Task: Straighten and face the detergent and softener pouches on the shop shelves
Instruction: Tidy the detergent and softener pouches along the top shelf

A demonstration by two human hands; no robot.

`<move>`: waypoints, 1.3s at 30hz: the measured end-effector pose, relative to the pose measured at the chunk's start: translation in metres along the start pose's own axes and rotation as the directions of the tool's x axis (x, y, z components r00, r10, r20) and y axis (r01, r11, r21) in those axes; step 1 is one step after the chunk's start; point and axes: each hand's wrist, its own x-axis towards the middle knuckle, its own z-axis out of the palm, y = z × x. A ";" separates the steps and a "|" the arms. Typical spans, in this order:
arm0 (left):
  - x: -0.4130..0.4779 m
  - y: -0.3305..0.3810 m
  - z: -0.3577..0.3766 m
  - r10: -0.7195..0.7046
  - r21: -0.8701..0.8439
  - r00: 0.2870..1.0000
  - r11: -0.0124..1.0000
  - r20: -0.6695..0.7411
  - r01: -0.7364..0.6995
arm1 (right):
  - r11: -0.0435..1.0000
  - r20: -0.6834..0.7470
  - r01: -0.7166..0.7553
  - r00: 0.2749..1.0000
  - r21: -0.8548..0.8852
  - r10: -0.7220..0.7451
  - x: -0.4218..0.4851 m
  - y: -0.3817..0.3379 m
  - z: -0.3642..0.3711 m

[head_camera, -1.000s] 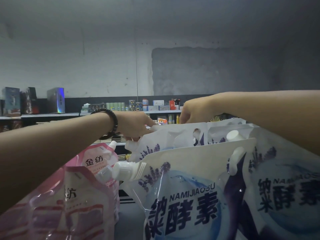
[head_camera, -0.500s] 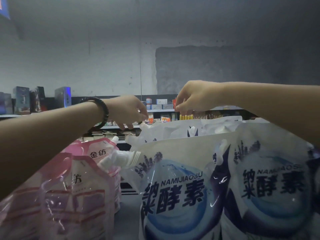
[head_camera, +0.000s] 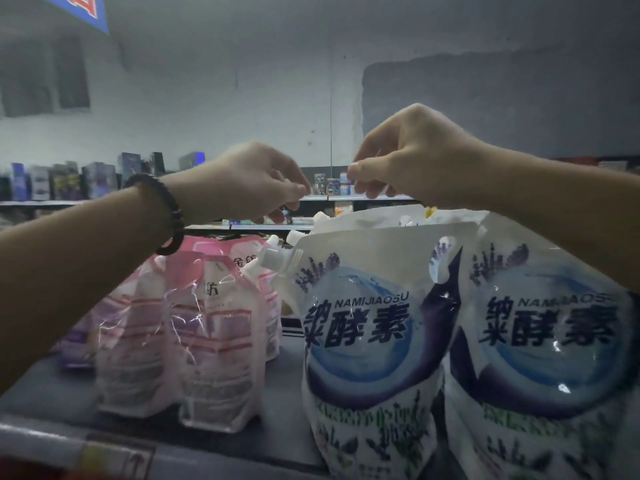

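Two white-and-blue detergent pouches stand upright and face me at the shelf front, one (head_camera: 363, 341) left of the other (head_camera: 547, 341). More white pouches (head_camera: 381, 220) stand behind them, mostly hidden. To the left are pink softener pouches (head_camera: 214, 341), with another (head_camera: 131, 341) beside and one (head_camera: 249, 261) behind; their fronts are blurred. My left hand (head_camera: 249, 181), with a dark bead bracelet on its wrist, hovers above the gap between the pink and white rows. My right hand (head_camera: 405, 157) hovers above the rear white pouches. Both hands have loosely curled fingers and hold nothing.
The grey shelf deck (head_camera: 52, 393) shows bare at the left front, with a price strip (head_camera: 104, 455) along its edge. Across the aisle, far shelves (head_camera: 69, 181) hold boxes and small goods. A blue-and-red sign (head_camera: 79, 8) hangs at the top left.
Both hands let go of the rear white pouch tops and rose above them. The view has pulled back and now shows the pouches' full fronts and the shelf edge.
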 end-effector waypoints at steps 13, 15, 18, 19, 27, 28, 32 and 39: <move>-0.095 -0.057 -0.019 0.053 -0.091 0.987 0.994 -0.152 -0.067 | 0.985 -0.249 0.139 0.955 -0.105 -0.162 -0.061 -0.070 0.024; -0.108 -0.076 -0.021 0.062 -0.111 0.980 0.990 -0.189 -0.084 | 0.983 -0.300 0.161 0.936 -0.093 -0.181 -0.074 -0.084 0.035; -0.127 -0.106 -0.019 0.065 -0.133 0.975 0.987 -0.213 -0.095 | 0.983 -0.357 0.168 0.916 -0.069 -0.182 -0.092 -0.104 0.060; -0.134 -0.115 -0.016 0.066 -0.151 0.976 0.984 -0.208 -0.099 | 0.985 -0.359 0.162 0.917 -0.064 -0.174 -0.098 -0.110 0.069; -0.174 -0.182 0.012 0.113 -0.173 0.961 0.972 -0.251 -0.159 | 0.999 -0.318 0.032 0.948 0.035 -0.019 -0.127 -0.145 0.160; -0.178 -0.188 0.014 0.102 -0.188 0.963 0.970 -0.248 -0.151 | 0.999 -0.319 0.003 0.948 0.049 0.013 -0.129 -0.146 0.169; -0.188 -0.205 0.026 0.086 -0.257 0.964 0.954 -0.253 -0.153 | 0.988 -0.316 -0.128 0.937 0.085 0.149 -0.139 -0.146 0.203; -0.201 -0.224 0.056 0.019 -0.349 0.966 0.931 -0.256 -0.111 | 0.924 -0.287 -0.310 0.885 0.222 0.366 -0.153 -0.126 0.253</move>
